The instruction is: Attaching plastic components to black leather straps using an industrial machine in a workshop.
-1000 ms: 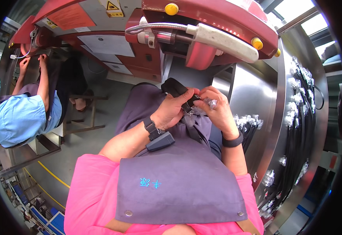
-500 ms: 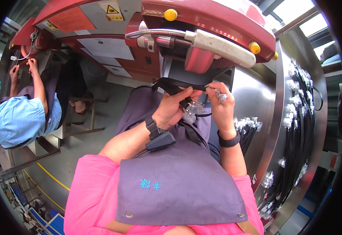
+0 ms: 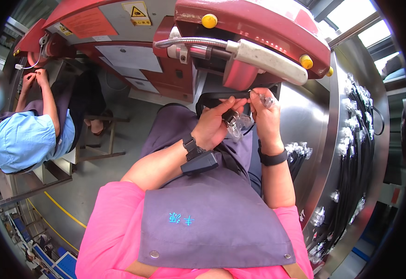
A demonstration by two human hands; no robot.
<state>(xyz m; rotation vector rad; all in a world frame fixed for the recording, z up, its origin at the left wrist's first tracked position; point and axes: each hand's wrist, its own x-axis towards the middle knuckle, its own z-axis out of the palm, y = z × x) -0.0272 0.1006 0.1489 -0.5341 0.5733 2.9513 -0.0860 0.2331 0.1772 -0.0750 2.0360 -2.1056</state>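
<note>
A black strap (image 3: 208, 97) is bent into a loop between my two hands, just below the machine's wheel. My left hand (image 3: 208, 130) is closed on it, thumb on top. By its fingers hangs a metal fitting wrapped in clear plastic (image 3: 236, 124). My right hand (image 3: 267, 122) pinches the strap's other end, where more clear plastic (image 3: 268, 101) shows above the fingers. The fingertips of both hands are close together. Right above them is the reddish round wheel (image 3: 240, 76) of the machine, partly behind a pale lamp-like bar (image 3: 272, 60).
The red machine (image 3: 254, 25) with yellow knobs fills the top. To the right, a metal table (image 3: 305, 111) bears several black straps (image 3: 358, 135) with plastic-wrapped ends. At the left a co-worker in a blue shirt (image 3: 26, 144) sits at another machine.
My hands have drawn closer together and moved slightly up and right, nearer the wheel. The strap's loop now hangs differently beside my left hand. The co-worker's hands have come together.
</note>
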